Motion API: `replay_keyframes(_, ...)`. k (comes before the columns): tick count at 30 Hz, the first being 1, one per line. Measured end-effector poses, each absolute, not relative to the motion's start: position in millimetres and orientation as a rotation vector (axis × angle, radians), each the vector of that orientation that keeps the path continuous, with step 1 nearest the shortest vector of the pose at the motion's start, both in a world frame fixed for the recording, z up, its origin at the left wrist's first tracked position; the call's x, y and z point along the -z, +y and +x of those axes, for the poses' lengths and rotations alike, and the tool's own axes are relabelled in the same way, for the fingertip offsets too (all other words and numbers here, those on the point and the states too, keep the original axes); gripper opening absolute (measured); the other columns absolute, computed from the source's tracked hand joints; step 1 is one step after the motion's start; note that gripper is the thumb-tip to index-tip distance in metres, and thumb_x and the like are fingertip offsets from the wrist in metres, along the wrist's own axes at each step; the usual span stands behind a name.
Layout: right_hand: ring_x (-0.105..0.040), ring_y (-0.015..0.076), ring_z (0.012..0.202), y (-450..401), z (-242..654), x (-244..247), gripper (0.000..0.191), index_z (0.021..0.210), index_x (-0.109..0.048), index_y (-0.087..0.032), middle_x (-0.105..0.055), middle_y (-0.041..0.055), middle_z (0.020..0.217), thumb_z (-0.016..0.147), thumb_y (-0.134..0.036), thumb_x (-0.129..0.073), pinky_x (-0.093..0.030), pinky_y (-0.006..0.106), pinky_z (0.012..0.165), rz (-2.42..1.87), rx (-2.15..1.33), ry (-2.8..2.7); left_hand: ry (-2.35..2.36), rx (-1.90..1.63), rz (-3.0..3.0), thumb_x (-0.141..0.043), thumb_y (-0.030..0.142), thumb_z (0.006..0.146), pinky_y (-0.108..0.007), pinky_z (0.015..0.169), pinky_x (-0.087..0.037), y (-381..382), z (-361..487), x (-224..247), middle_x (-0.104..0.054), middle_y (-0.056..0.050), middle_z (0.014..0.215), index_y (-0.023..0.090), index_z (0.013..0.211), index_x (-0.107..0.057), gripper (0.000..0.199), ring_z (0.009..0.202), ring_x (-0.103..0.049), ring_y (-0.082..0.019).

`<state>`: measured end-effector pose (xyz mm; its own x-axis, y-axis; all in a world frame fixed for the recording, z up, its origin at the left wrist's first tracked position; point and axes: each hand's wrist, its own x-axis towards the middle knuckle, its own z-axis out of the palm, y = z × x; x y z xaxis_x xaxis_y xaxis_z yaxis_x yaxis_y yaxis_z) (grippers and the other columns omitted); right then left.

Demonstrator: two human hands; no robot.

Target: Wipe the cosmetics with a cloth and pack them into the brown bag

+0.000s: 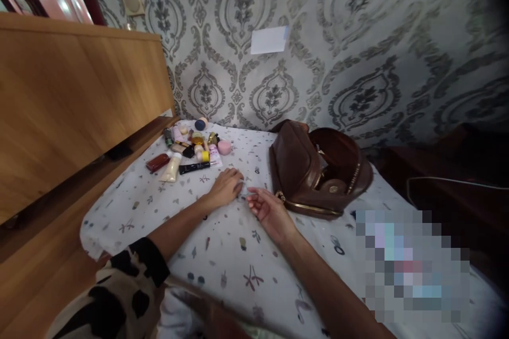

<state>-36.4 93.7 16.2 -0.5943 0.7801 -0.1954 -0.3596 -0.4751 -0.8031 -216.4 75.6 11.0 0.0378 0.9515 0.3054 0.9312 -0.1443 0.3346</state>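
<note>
Facing left hand (226, 187): right hand (272, 214), beside brown bag (293, 152) (open).

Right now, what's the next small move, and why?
Probably ease the left hand slightly away from the right hand: their fingers nearly meet, anything between them is too small to identify, and the brown bag leaves less room on the right.

From afar I can see damask wallpaper (306, 63) bearing a white rectangular card (268, 41) and a cream wall fixture (132, 0), with a wooden cabinet (79, 100) at left.
</note>
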Motion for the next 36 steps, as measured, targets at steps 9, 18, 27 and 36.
replay_keyframes(9,-0.06,0.0111,0.053,100,-66,-25,0.023,0.079,-0.072,-0.015,-0.071,0.0043,0.065,0.064,-0.029,-0.084,-0.043,0.022,0.049,-0.849,-2.046,-1.097,2.031,-0.886,2.106,-0.043,0.028,0.099,-0.033,0.094,-0.049,76,-220,-17,-0.068,-0.008,0.109,0.019,0.109,-0.062,0.023,0.104,-0.061,-0.019)
replay_keyframes(18,-0.054,0.0133,0.051,83,-70,-7,0.029,0.08,-0.073,-0.019,-0.067,0.0019,0.063,0.071,-0.046,-0.079,-0.037,0.026,0.048,-0.679,-1.74,-1.385,2.632,-0.729,1.785,-0.043,0.013,0.09,-0.039,0.1,-0.044,75,-338,-67,-0.068,-0.011,0.113,0.018,0.105,-0.067,0.029,0.114,-0.059,-0.026)
replay_keyframes(27,-0.053,0.0129,0.049,82,-71,-11,0.026,0.077,-0.07,-0.02,-0.066,0.0008,0.061,0.073,-0.045,-0.075,-0.035,0.025,0.047,-0.673,-1.769,-1.416,2.673,-0.206,1.87,-0.058,0.011,0.071,-0.044,0.1,-0.042,80,-381,-63,-0.064,-0.017,0.123,0.016,0.1,-0.068,0.032,0.12,-0.053,-0.034)
replay_keyframes(36,-0.052,0.0111,0.048,85,-68,-13,0.022,0.074,-0.065,-0.02,-0.064,-0.0016,0.059,0.076,-0.041,-0.069,-0.036,0.022,0.045,-0.624,-1.77,-1.386,2.591,-0.289,2.041,-0.055,0.028,0.076,-0.053,0.089,-0.047,77,-385,-97,-0.068,-0.009,0.092,0.022,0.087,-0.055,0.012,0.106,-0.061,-0.038)
